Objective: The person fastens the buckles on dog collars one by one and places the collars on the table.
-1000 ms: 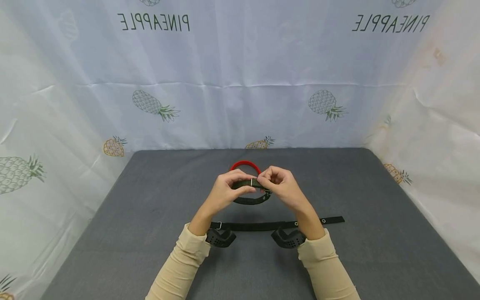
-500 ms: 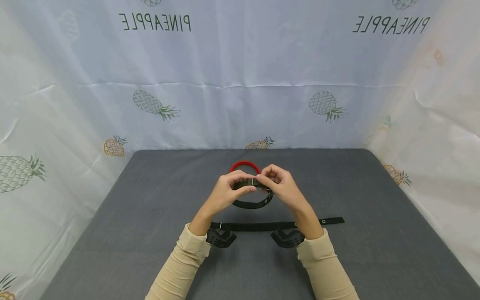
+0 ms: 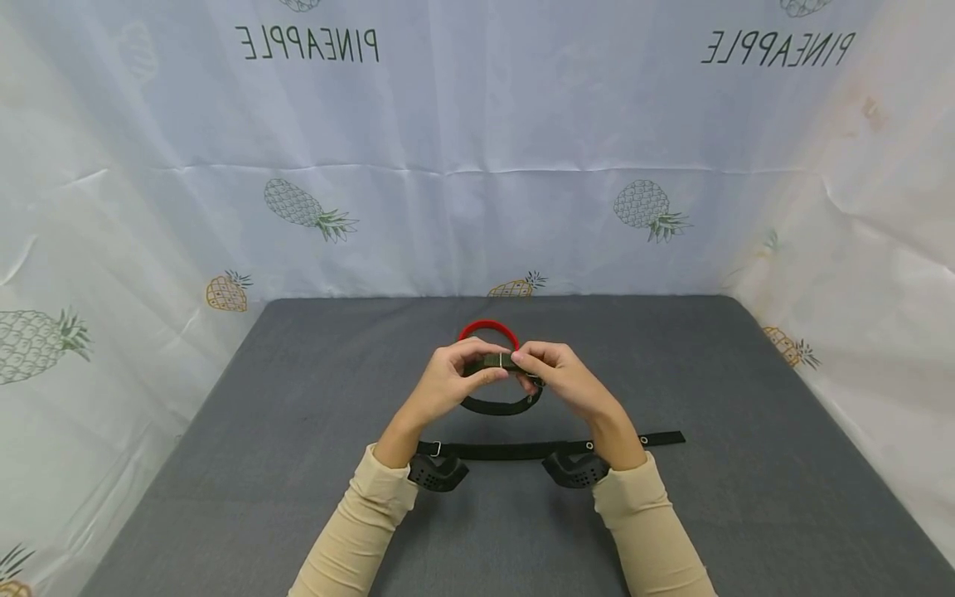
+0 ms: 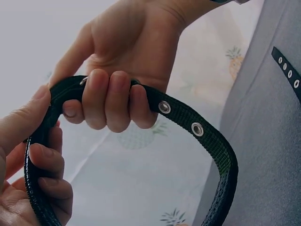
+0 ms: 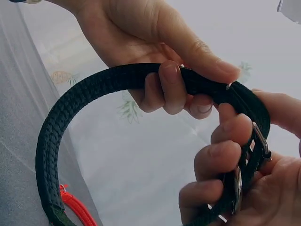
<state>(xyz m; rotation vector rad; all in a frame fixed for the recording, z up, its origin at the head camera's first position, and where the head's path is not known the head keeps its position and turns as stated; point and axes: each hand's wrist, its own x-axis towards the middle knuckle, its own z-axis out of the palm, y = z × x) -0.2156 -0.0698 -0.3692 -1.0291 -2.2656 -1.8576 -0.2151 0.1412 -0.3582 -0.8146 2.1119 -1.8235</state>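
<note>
In the head view, my left hand (image 3: 444,380) and my right hand (image 3: 573,383) hold a dark green pet collar (image 3: 501,408), looped into a ring, above the table. Thumb and fingers of the left hand pinch the band on one side of a metal keeper (image 3: 501,361). My right hand grips the band close by, and its thumb presses near the keeper. Metal eyelets (image 4: 197,129) show along the strap in the left wrist view. A metal buckle (image 5: 259,137) appears in the right wrist view, partly covered by fingers.
Behind the hands lies a red collar (image 3: 487,324), partly hidden. A black collar (image 3: 515,452) lies stretched out under the wrists on the grey table (image 3: 298,497). Pineapple-print curtains (image 3: 477,232) hang around the table.
The right hand's fingers have lowered and curled further around the band. The keeper has shifted only slightly. The left hand stays nearly still.
</note>
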